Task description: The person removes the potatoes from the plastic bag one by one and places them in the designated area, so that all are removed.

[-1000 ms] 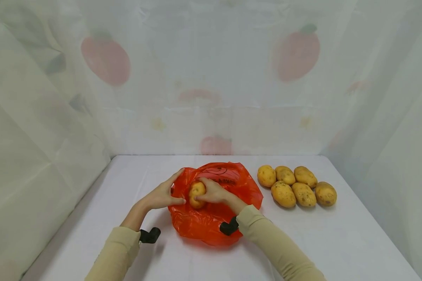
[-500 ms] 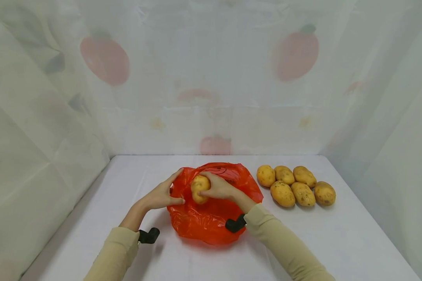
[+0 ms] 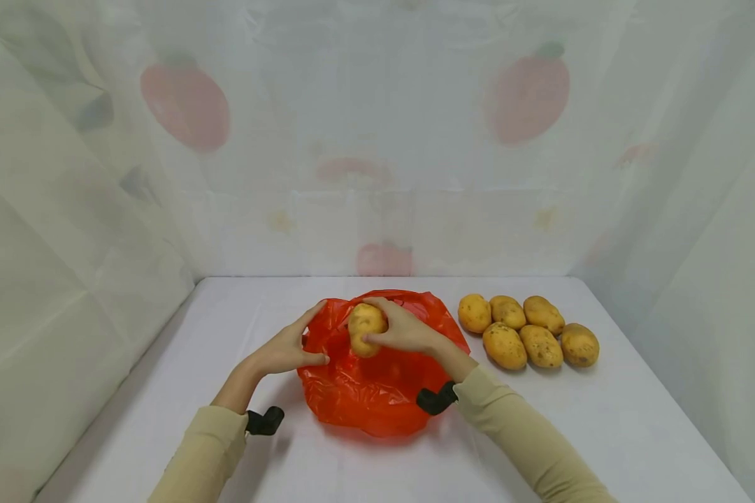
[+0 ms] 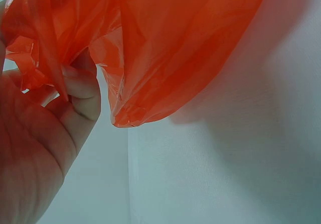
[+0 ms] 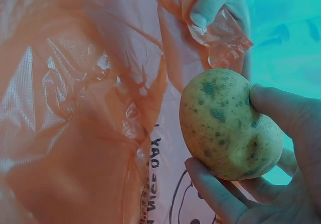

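Note:
A red plastic bag point(image 3: 377, 402) lies spread with its mouth open on the white table. My left hand point(image 3: 283, 351) holds the bag's left edge, and in the left wrist view its fingers point(image 4: 83, 91) curl into the film. Over the bag's opening, my right hand point(image 3: 405, 328) grips a yellow potato point(image 3: 364, 330) between thumb and fingers. The right wrist view shows this potato point(image 5: 228, 126) with dark specks, apart from the film behind it, which bears black printing. What lies deeper in the bag is hidden.
Several potatoes point(image 3: 543, 347) stand in two close rows to the right of the bag. The white table point(image 3: 604, 433) is bounded by a cloth backdrop point(image 3: 377, 230) behind and hanging cloth on both sides.
My right hand has moved up and to the right with the potato, away from the bag's left edge. The left hand has stayed on the bag's edge.

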`<state>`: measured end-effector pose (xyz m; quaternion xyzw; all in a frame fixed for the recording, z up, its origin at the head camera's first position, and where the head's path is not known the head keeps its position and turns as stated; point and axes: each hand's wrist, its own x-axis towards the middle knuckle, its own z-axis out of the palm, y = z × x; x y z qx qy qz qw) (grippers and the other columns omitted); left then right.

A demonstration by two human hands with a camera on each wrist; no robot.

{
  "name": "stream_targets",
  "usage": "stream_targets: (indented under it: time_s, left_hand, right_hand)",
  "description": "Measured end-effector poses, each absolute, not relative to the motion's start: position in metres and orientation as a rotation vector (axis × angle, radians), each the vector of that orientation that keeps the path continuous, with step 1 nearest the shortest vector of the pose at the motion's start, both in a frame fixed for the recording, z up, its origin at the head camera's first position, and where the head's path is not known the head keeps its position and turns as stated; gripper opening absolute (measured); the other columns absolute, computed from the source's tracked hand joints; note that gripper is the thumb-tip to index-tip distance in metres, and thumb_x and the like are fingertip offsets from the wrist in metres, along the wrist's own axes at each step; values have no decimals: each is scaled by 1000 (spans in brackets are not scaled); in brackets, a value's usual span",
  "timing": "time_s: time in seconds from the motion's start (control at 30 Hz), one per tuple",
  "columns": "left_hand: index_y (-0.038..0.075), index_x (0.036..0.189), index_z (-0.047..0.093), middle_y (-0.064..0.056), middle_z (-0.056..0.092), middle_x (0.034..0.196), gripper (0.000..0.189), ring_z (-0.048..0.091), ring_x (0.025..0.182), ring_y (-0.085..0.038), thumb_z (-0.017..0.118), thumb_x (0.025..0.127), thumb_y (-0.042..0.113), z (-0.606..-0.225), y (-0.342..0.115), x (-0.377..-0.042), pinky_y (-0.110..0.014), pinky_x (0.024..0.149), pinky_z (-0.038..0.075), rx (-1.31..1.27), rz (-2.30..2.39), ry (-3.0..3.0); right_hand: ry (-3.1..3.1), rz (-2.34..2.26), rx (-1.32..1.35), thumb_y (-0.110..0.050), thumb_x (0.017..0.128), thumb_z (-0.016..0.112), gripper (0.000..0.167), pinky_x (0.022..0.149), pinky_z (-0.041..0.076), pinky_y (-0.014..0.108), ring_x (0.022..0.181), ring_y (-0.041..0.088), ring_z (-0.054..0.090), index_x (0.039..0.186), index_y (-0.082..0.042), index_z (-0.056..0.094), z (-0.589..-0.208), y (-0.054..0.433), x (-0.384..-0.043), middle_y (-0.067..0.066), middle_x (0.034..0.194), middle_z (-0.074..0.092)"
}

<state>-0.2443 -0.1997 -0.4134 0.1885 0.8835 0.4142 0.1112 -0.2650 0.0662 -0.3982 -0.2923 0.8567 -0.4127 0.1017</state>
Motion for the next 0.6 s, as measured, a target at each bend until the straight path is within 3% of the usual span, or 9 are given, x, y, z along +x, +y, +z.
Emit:
stream_targets:
  time_s: [0.6]
  left_hand:
    - [40, 146, 11, -9, 38, 140, 98, 52, 110, -27, 76, 73, 29, -413, -198, -244, -42, 85, 51, 527, 1212, 2608]
  right_hand:
    - [2607, -1216, -973, -32, 82, 68, 72, 86, 49, 30, 101, 13, 52, 141, -15, 32, -387, 86, -252, -1, 126, 49]
